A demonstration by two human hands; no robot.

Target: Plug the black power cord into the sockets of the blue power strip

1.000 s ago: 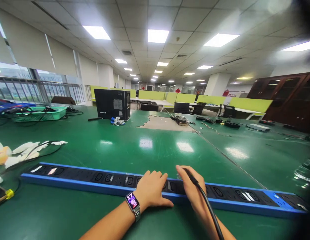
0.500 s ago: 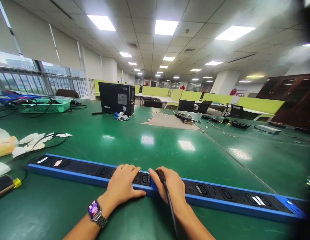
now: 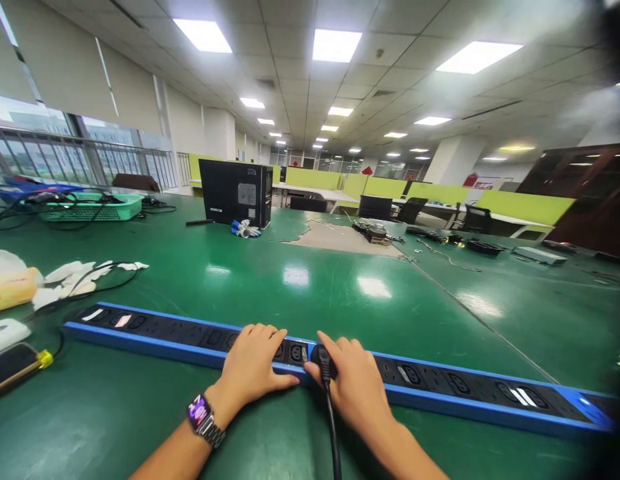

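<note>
A long blue and black power strip [image 3: 180, 333] lies across the green table, with rows of sockets facing up. My left hand [image 3: 254, 357] grips it near its middle, fingers over the top and thumb along the near side. A watch sits on that wrist. Just to the right, my right hand [image 3: 353, 373] holds a black power plug [image 3: 324, 360] between thumb and fingers. The plug is over the strip's face, its cord [image 3: 333, 420] running down towards me. Its prongs are hidden, so I cannot tell whether they are in a socket.
At the back stands a black computer case [image 3: 230, 193], with gloves [image 3: 245, 229] beside it. A green basket [image 3: 97, 208] of cables is at far left. Nearer left lie white scraps [image 3: 73, 283] and a phone-like device [image 3: 13, 367]. Loose parts [image 3: 375, 232] lie at back right.
My right hand has turned and lowered the plug against the strip, exposing more of the plug's body. My left hand keeps its grip. The whole view has shifted slightly.
</note>
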